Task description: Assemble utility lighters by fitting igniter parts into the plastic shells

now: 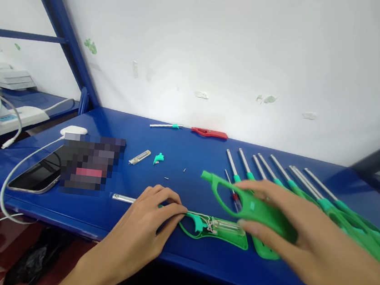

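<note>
My left hand [154, 216] rests on the blue table [181, 155], fingers curled down on the neck of an open green lighter half [214, 230] whose metal tube [123, 198] sticks out to the left. Inner parts show inside that half. My right hand [290, 222] holds a green lighter cover shell [241, 203] by its rear, just above and to the right of the open half. The right hand is smeared by motion.
A row of several finished green long-neck lighters [323, 203] lies at the right. A red lighter part [210, 133], a small teal trigger [158, 158], a metal clip [139, 157] and tiny pins lie further back. A phone [37, 175] with white cable sits left.
</note>
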`<state>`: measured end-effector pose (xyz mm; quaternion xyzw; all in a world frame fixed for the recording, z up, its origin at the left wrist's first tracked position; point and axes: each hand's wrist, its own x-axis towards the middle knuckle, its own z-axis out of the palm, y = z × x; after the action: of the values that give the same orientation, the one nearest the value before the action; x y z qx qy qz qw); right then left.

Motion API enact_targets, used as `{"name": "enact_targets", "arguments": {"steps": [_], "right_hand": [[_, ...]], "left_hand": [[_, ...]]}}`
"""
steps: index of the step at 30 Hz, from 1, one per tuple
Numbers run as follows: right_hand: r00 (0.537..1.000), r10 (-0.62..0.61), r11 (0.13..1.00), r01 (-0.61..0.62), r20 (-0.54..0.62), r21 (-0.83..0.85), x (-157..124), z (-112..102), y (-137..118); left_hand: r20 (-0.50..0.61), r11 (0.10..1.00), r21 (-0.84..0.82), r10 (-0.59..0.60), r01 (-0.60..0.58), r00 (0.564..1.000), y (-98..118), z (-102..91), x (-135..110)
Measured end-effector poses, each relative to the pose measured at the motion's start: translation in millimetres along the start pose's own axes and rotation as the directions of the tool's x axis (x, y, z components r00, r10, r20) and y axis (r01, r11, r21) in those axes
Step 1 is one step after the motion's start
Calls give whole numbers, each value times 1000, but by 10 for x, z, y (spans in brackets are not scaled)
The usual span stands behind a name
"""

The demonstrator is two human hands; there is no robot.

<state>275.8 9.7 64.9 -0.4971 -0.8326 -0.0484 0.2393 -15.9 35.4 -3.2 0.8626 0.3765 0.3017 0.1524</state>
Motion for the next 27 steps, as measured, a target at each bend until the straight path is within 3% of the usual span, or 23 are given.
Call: {"name": "enact_targets", "arguments": {"steps": [3, 7, 15, 21, 27], "right_hand": [[998, 5, 1000, -6, 66, 20, -196, 118, -104], [1000, 0, 1000, 1, 31, -27, -269, 233, -130], [981, 110, 994, -112, -160, -6, -258, 139, -9], [1000, -19, 1000, 19, -6, 2, -313, 221, -108], [997, -54, 998, 56, 52, -33, -389, 325, -153]], "left_hand": [[-23, 1000, -11, 26, -27, 999, -20, 7, -11], [-56, 997, -19, 73, -74, 996, -27, 12, -22], [-73, 996, -57, 67, -71, 995, -44, 28, -34], [-61, 998, -34, 52, -54, 997, -29, 11, -16], [-12, 995, -78, -58, 57, 998, 31, -53, -8]]}}
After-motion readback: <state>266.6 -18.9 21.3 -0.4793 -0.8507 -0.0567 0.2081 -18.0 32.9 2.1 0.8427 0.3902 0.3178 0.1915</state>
